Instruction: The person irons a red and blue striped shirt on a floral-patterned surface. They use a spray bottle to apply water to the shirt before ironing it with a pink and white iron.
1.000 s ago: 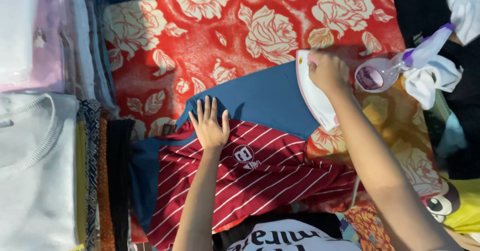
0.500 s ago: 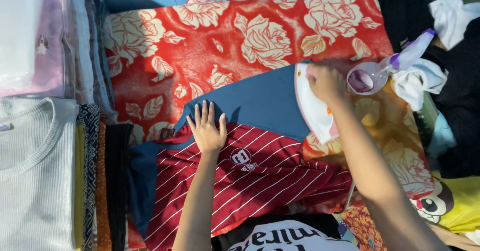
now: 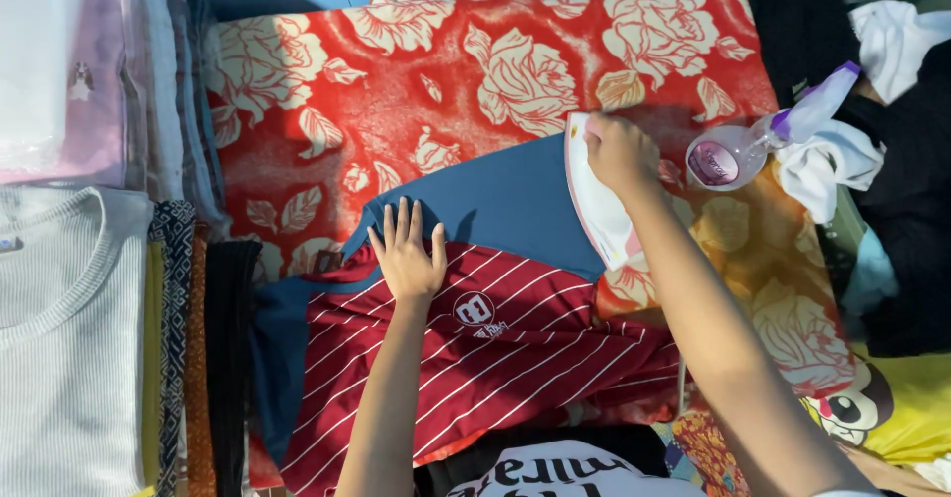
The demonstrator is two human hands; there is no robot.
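Pressing flat with fingers spread, my left hand holds down the red striped shirt, whose blue sleeve extends far and right. Right of it, my right hand grips the white iron on the floral blanket.

You see a dark red shirt with thin white stripes and blue parts, a red blanket with cream roses, and a white iron.
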